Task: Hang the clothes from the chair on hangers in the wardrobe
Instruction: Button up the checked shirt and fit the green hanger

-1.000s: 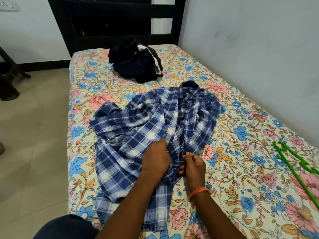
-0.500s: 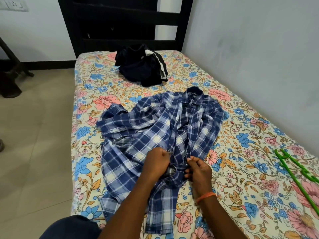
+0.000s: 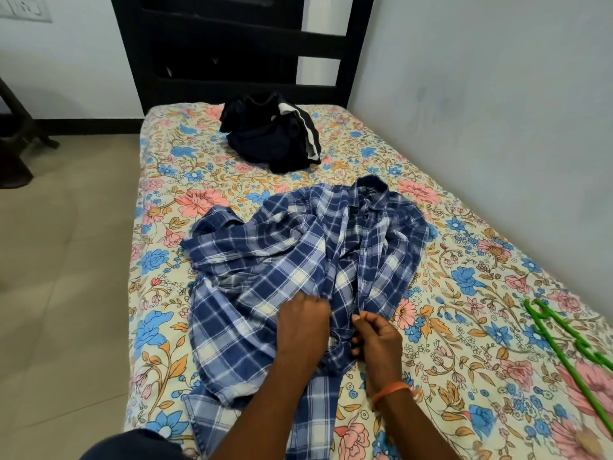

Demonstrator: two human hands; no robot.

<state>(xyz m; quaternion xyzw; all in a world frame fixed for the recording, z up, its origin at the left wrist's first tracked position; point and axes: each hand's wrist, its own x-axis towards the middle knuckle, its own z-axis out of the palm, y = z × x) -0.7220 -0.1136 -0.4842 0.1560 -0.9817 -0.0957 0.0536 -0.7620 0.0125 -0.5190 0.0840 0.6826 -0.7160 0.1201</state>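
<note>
Head view | I note bed (image 3: 212,167) edge left, wall right | both hands' fingers (image 3: 360,318) pinch plaid shirt (image 3: 298,254) front; left hand (image 3: 303,327), right hand (image 3: 378,340); hanger (image 3: 564,346) well apart.

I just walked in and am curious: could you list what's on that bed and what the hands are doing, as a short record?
Bed: floral sheet
Plaid shirt: blue-white, crumpled, mid-bed
Left hand: grips shirt front
Right hand: pinches shirt front edge
Dark clothes: heaped near headboard
Green hanger: lying at right, untouched
</note>
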